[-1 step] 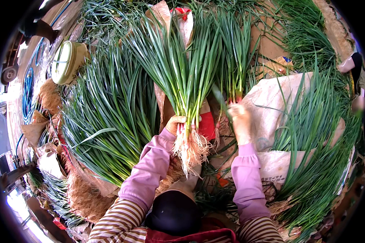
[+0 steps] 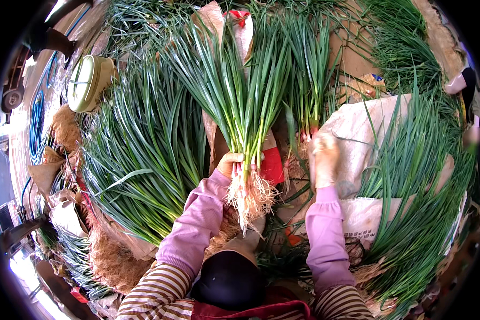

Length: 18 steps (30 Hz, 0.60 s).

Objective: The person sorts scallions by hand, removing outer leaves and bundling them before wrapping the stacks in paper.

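My left hand is closed around the lower stalks of a bunch of green garlic. Its long leaves fan away from me, and pale stringy roots hang below my fingers. To the right, my right hand is smeared by motion, so its fingers and anything in them are unclear. Just beyond it lies a smaller bunch of green garlic with pinkish bases. A loose leaf hangs between the two bunches.
A large heap of green garlic lies at left, and another leafy pile lies at right on a whitish sack. At far left are a pale green container and a coiled blue hose. A dark rounded thing is close before me.
My right hand has shifted slightly right, away from the smaller bunch's base. The loose leaf beside it now hangs more upright. My left hand and its bunch have barely moved.
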Available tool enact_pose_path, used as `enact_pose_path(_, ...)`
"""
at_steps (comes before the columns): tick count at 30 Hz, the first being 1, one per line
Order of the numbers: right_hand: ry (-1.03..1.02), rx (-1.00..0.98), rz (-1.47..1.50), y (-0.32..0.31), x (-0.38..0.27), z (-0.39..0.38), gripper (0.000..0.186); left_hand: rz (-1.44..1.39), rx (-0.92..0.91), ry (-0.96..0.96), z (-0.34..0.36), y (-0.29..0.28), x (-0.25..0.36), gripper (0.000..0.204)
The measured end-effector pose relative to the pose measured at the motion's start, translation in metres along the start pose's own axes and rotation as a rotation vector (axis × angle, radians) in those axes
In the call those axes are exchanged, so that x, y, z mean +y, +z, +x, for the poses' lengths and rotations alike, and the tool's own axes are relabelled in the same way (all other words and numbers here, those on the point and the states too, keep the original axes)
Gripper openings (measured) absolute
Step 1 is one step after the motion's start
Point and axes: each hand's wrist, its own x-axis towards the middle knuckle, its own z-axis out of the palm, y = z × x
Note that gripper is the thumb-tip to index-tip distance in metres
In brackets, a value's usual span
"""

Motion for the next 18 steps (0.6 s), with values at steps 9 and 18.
enact_pose_path(9, -0.156, -0.139, -0.416, -0.012, -0.002, -0.022, 0.028, 0.079, 0.043, 0.037, 0.003, 0.013, -0.001, 0.057)
enact_pose_path(18, -0.278, -0.130, -1.149, 0.028, 0.044, 0.043, 0.016, 0.030, -0.054, 0.046, -0.002, 0.025, -0.002, 0.069)
